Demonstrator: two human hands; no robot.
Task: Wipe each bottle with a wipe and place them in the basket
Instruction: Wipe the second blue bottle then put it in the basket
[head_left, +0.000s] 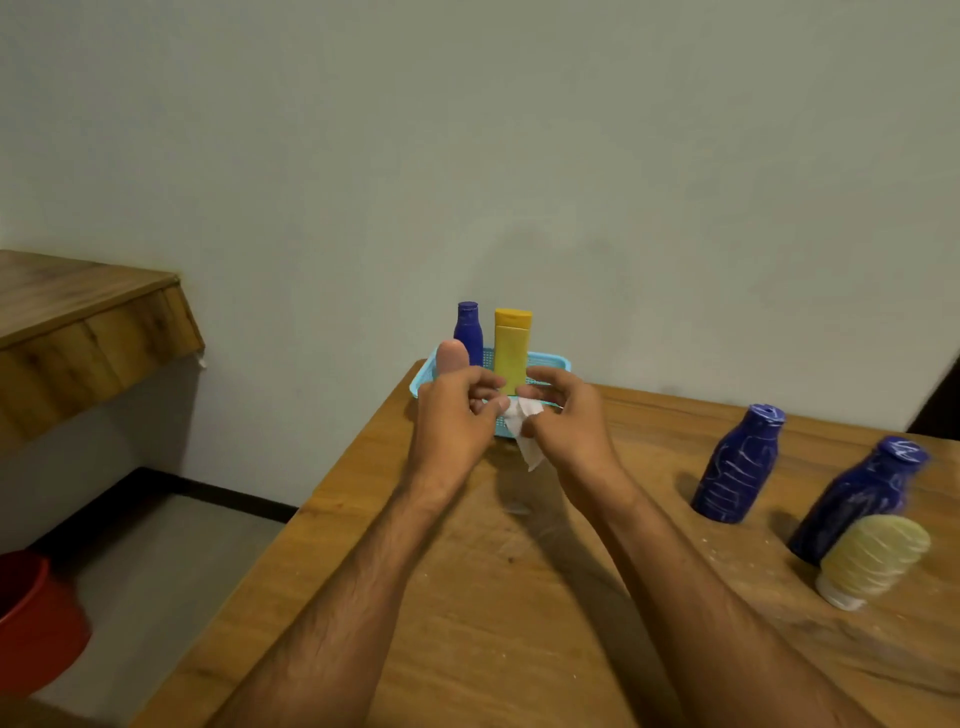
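Both of my hands pinch the white wipe between them in front of the basket; my left hand holds it between thumb and curled fingers, and my right hand holds its other side the same way, so each grip is closed on the wipe and not on any bottle; a loose corner of the wipe hangs down below my right thumb; my forearms reach out over the wooden table; the light blue basket sits at the far edge of the table against the wall, partly hidden behind my hands; three bottles stand upright in it: a dark blue bottle at the back left, a yellow bottle beside it to the right, and a pink bottle in front of the dark blue one, just above my left knuckles; off to my right, well apart from the basket, three more bottles stand on the table: a streaked blue bottle, a second streaked blue bottle nearer the edge, and a pale yellow bottle standing on its white cap just in front of that one; a red bucket is on the floor at the lower left, and a wooden shelf juts from the wall above it.
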